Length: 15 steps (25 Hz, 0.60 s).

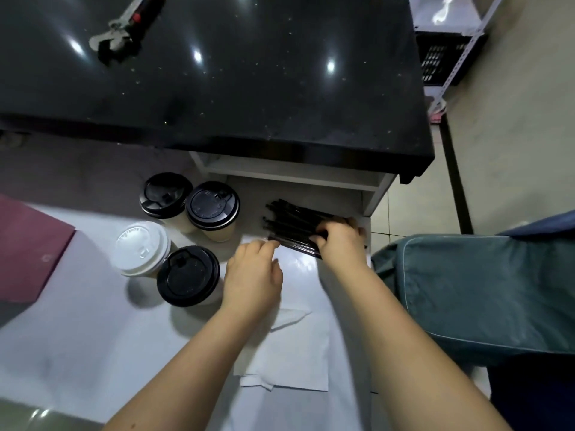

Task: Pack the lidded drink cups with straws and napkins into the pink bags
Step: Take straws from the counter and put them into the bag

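You are at the straw step: nothing is packed yet, and everything sits out on the white table (pixel 77 353). The pink bag (pixel 28 253) lies flat at the far left, well apart from your hands, and the frame edge cuts it off, so you cannot tell from here whether there is more than one bag or which end opens. The napkins (pixel 295 362) lie spread under your forearms, partly hidden by them. Four lidded cups (pixel 188 276) stand clustered between the bag and the straws (three black lids, one white).

The straws (pixel 292 217) are a black bundle at the table's right edge. Your right hand (pixel 340 241) lies on top with its fingers curled round the bundle. Your left hand (pixel 253 275) reaches to the bundle's near end; it seems to touch the tips, but whether it pinches one is too blurred to tell.

Next, you will likely need to separate single straws from the bundle, one per cup. The count is unreadable here.
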Each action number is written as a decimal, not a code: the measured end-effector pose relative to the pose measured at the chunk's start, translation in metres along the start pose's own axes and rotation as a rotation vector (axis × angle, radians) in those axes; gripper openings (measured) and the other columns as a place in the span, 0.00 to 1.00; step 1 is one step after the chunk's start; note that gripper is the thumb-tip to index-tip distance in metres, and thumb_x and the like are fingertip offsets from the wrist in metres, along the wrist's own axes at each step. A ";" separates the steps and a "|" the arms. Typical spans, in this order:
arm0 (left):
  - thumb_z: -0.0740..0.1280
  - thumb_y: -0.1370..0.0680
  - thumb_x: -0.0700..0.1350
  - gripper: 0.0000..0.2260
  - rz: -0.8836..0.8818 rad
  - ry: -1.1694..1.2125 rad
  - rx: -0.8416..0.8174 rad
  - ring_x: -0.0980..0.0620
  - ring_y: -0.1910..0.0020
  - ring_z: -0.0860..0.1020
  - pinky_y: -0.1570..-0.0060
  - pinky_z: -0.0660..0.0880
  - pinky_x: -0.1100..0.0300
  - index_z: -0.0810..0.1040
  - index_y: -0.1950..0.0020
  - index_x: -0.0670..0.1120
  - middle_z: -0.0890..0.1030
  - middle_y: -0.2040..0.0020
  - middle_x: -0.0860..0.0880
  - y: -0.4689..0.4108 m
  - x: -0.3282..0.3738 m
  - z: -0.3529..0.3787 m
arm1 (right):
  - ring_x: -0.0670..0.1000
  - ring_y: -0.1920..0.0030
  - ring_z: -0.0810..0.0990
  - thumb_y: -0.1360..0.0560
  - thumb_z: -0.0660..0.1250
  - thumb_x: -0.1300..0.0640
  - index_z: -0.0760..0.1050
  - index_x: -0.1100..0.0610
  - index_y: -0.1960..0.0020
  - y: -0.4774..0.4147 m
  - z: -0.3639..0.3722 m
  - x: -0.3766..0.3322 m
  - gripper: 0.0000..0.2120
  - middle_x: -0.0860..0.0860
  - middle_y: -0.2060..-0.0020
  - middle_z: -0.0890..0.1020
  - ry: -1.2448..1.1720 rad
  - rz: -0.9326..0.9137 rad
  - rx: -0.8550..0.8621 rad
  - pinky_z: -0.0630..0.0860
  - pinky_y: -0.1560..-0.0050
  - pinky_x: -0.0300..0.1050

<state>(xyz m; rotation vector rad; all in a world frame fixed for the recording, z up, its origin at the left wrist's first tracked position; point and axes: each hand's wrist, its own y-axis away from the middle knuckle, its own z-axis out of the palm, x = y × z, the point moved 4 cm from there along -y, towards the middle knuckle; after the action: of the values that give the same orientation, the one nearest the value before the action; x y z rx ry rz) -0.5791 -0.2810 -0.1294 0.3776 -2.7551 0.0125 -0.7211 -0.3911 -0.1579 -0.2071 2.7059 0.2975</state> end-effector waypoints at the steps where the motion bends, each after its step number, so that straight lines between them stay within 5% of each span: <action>1: 0.64 0.24 0.45 0.16 -0.013 -0.001 0.005 0.43 0.42 0.72 0.45 0.71 0.49 0.75 0.36 0.47 0.77 0.44 0.47 -0.001 0.001 -0.001 | 0.58 0.38 0.68 0.25 0.67 0.50 0.81 0.50 0.47 -0.001 -0.001 0.002 0.09 0.52 0.45 0.80 -0.037 0.009 0.005 0.59 0.45 0.47; 8: 0.62 0.24 0.45 0.19 -0.016 0.015 0.019 0.46 0.40 0.70 0.42 0.69 0.51 0.72 0.33 0.50 0.75 0.41 0.50 0.001 0.014 -0.012 | 0.55 0.59 0.81 0.25 0.69 0.57 0.78 0.57 0.53 0.004 -0.016 0.019 0.03 0.53 0.60 0.83 -0.462 0.136 -0.031 0.78 0.56 0.48; 12: 0.63 0.23 0.45 0.19 -0.011 0.023 0.035 0.47 0.38 0.69 0.41 0.68 0.52 0.71 0.32 0.50 0.74 0.37 0.50 0.007 0.021 -0.025 | 0.47 0.75 0.75 0.24 0.67 0.67 0.73 0.59 0.57 0.014 -0.027 0.012 0.06 0.54 0.68 0.80 -0.778 0.203 -0.135 0.72 0.76 0.35; 15: 0.64 0.25 0.44 0.18 0.044 0.007 0.092 0.45 0.40 0.72 0.43 0.71 0.49 0.74 0.34 0.49 0.75 0.40 0.49 0.009 0.022 -0.046 | 0.48 0.73 0.76 0.25 0.67 0.68 0.75 0.63 0.52 0.027 -0.040 -0.009 0.03 0.56 0.68 0.80 -0.874 0.148 -0.191 0.73 0.74 0.34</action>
<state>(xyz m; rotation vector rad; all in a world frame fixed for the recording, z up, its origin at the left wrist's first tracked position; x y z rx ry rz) -0.5858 -0.2751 -0.0783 0.3404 -2.7622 0.1526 -0.7331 -0.3739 -0.1136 0.0674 1.8271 0.5407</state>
